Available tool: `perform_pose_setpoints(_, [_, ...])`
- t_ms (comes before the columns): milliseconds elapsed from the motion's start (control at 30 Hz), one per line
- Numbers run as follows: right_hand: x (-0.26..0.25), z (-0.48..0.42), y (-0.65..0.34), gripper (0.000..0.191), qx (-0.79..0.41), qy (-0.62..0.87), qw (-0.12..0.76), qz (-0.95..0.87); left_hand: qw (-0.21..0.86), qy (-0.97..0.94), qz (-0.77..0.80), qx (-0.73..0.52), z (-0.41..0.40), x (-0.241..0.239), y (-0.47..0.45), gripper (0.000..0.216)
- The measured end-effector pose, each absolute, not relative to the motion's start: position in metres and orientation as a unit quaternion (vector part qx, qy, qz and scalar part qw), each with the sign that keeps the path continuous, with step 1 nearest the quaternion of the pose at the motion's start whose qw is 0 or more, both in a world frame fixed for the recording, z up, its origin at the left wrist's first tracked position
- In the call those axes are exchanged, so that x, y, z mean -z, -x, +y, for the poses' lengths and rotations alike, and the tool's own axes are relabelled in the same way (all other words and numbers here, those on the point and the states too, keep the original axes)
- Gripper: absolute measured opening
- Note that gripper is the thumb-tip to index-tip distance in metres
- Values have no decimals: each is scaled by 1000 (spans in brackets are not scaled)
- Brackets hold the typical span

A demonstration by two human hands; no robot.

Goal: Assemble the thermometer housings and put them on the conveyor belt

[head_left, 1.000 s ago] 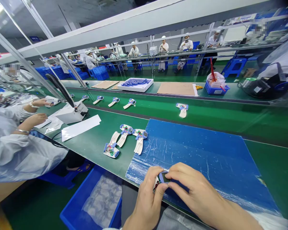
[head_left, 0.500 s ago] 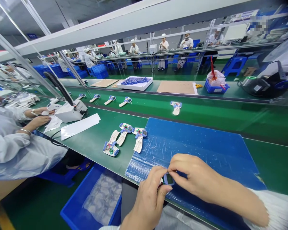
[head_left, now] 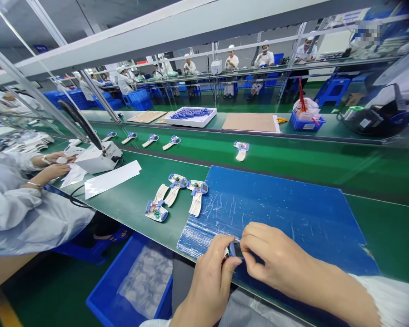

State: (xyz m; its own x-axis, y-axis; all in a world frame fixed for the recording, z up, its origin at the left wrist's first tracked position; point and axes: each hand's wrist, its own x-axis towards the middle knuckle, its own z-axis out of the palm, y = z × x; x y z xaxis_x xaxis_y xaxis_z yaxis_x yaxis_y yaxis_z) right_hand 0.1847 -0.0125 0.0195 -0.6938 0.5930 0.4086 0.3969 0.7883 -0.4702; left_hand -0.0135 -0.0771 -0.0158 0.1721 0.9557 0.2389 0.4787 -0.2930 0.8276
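Note:
Between my hands, over the near edge of the blue mat (head_left: 286, 200), is a partly hidden thermometer housing (head_left: 235, 249) with a blue frame round a dark screen. My left hand (head_left: 211, 274) grips its left side, thumb below and fingers above. The closed fingertips of my right hand (head_left: 277, 254) pinch the screen's right edge. Left of the mat lie two open white thermometer halves, one (head_left: 176, 187) upright and one (head_left: 157, 204) turned round, with wires and green boards showing. Another half (head_left: 197, 195) overlaps the mat's left edge.
On the green belt lie several more halves, one (head_left: 241, 151) straight ahead. Beyond are a white tray (head_left: 191, 118) of blue parts and a blue basket (head_left: 306, 120). At left, a co-worker's hands (head_left: 56, 170) work beside a white machine (head_left: 100, 156). A blue bin (head_left: 136, 286) stands below.
The halves on the belt have shifted a little to the left. The housing in my hands has tilted slightly, and my right fingers have moved along its screen edge.

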Motion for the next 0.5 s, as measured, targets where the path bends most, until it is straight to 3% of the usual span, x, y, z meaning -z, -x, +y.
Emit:
perform_pose_setpoints(267, [-28, -14, -193, 15, -244, 268, 300, -882, 323, -659, 534, -419, -80, 18, 17, 27])
perform_pose_setpoints(500, [-18, -9, -182, 20, -129, 248, 310, -909, 302, -674, 515, -435, -80, 15, 10, 29])
